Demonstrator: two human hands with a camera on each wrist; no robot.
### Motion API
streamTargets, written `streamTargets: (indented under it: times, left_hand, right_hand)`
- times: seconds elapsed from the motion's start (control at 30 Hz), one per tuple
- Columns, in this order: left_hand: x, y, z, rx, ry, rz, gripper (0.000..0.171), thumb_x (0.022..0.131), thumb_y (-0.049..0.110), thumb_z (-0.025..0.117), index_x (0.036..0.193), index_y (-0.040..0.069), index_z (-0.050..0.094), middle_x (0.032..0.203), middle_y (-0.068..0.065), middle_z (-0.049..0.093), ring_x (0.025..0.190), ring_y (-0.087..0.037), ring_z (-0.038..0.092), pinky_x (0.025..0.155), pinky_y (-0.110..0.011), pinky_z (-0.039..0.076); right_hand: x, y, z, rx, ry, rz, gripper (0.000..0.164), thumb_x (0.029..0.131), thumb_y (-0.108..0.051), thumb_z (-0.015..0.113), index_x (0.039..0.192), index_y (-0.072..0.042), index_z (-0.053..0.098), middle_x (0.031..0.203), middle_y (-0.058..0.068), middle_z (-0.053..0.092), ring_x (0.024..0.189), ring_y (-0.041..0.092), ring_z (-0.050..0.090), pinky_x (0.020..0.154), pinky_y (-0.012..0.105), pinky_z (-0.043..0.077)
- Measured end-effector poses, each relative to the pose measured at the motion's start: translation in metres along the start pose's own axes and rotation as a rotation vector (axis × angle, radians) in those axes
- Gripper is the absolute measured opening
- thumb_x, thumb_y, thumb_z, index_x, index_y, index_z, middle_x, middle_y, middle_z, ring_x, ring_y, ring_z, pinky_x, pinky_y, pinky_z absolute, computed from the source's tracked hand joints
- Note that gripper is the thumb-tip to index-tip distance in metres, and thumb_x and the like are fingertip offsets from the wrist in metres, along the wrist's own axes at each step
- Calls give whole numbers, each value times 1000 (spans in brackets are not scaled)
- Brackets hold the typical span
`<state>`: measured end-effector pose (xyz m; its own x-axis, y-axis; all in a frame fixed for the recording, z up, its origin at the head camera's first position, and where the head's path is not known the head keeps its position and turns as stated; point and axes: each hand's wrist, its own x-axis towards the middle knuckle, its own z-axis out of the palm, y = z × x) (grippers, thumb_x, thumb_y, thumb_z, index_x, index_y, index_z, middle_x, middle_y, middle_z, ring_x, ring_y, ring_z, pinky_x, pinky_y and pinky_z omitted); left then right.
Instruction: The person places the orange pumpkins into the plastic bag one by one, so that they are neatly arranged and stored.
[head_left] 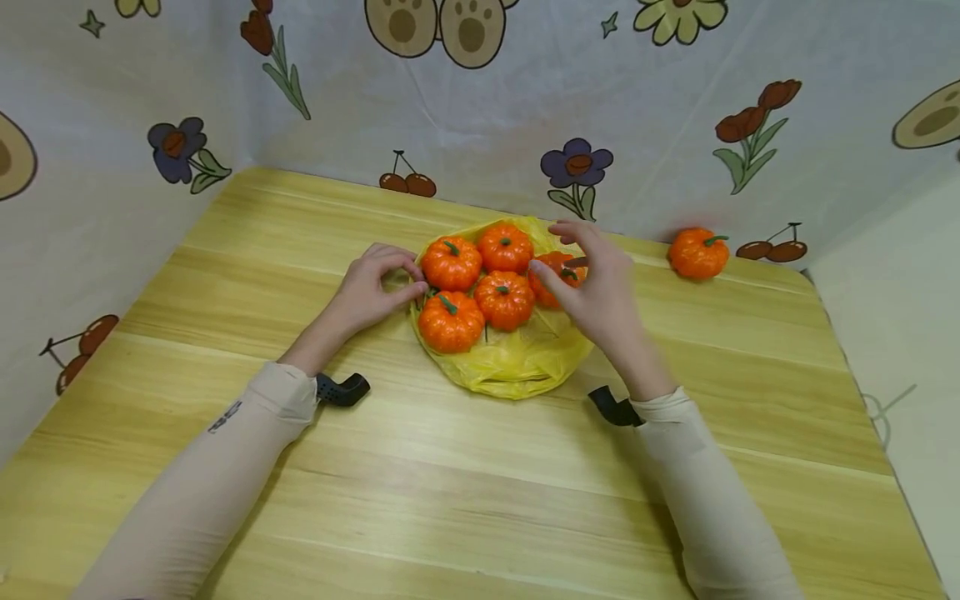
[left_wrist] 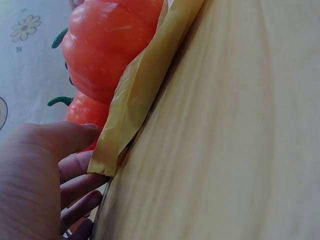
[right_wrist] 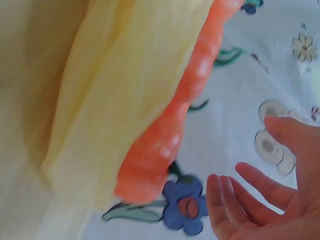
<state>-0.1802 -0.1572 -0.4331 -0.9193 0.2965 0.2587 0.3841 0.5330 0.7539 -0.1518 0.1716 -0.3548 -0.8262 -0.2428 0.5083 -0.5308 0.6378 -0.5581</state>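
Several small orange toy pumpkins (head_left: 504, 300) with green stems sit together on a spread yellow plastic bag (head_left: 517, 371). My left hand (head_left: 378, 283) is at the bag's left side, beside the pumpkins. In the left wrist view, the thumb of the left hand (left_wrist: 37, 175) lies by a pumpkin (left_wrist: 112, 50) and the fingers reach behind the bag's edge (left_wrist: 132, 95), holding it. My right hand (head_left: 600, 283) hovers over the rightmost pumpkin in the bag, partly covering it. The right wrist view shows that right hand (right_wrist: 270, 200) with fingers spread apart and nothing between them.
One more orange pumpkin (head_left: 698, 253) stands alone at the back right of the wooden table (head_left: 450, 500), near the patterned cloth (head_left: 480, 100) hanging behind. Black curved wrist attachments (head_left: 343, 389) stick out from both sleeves. A cord (head_left: 885, 412) lies beyond the table's right edge.
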Motion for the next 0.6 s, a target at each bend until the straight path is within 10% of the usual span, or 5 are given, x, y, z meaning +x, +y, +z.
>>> streamTargets:
  times: [0.6]
  left_hand:
    - [1,2,1,5,-2,3,13,92,19,82,97,8,76,138,-17,68,135,-34,53,120,-55,36]
  right_hand:
    - [3,72,-52,-114,179,322,43,96,-25,77,132,-4,70,132,17,68,121,32,63,105,46,56]
